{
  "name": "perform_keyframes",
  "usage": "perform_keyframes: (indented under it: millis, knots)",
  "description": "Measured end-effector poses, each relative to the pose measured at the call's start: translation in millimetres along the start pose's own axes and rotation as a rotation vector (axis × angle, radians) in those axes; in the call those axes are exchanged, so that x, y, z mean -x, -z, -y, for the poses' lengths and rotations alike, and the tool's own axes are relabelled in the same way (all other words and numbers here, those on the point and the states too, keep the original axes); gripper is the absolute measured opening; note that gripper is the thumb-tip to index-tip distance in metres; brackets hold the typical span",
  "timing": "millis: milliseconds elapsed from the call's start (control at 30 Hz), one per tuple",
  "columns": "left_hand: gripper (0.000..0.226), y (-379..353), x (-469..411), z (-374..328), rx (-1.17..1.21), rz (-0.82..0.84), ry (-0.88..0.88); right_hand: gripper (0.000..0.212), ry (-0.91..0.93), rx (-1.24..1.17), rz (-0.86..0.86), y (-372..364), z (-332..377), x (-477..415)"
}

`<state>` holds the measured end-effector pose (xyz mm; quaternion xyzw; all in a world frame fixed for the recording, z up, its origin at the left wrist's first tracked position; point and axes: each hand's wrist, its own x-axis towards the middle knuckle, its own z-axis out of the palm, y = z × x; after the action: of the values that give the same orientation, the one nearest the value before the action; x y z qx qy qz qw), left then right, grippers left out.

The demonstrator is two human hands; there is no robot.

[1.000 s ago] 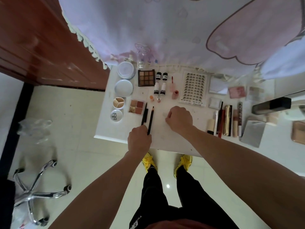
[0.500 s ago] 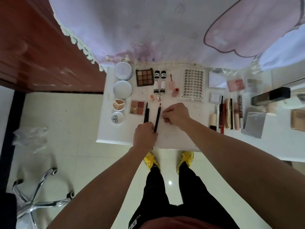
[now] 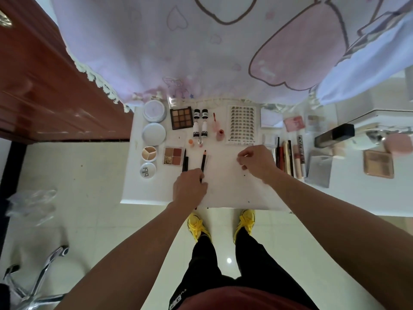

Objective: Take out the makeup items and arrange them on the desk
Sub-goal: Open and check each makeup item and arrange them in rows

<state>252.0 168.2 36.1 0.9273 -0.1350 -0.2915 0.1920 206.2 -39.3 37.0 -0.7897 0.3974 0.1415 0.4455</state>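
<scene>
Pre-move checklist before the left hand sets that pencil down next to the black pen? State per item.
1. Left hand grip on the pencil: ok, fingers curled round its lower end.
2. Pencil in line with the black pen: ok, roughly parallel, side by side and apart.
3. Pencil tip clear of the white bottles: ok, a gap shows.
4. Pencil resting on the desk or lifted: cannot tell.
5. Right hand empty: cannot tell. Its fingers are curled, and anything pinched is too small to see.
</scene>
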Motion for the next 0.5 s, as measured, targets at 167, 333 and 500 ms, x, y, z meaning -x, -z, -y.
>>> perform_keyframes:
  millis: [167, 333, 500]
  knots:
    - [0.024, -9.1, 5.0, -32.0, -0.018, 0.029, -0.020, 0.009, 0.012, 0.401, -0.130, 60.3, -41.3, 0.1]
    - [0.024, -28.0, 13.8, -56.2, -0.009, 0.043, -0.012, 0.021, -0.018, 0.590, -0.039, 71.9, -51.6, 0.1]
    - [0.023, -37.1, 23.7, -68.7, -0.020, 0.019, 0.015, 0.029, 0.077, 0.660, -0.019, 64.2, -50.9, -8.0]
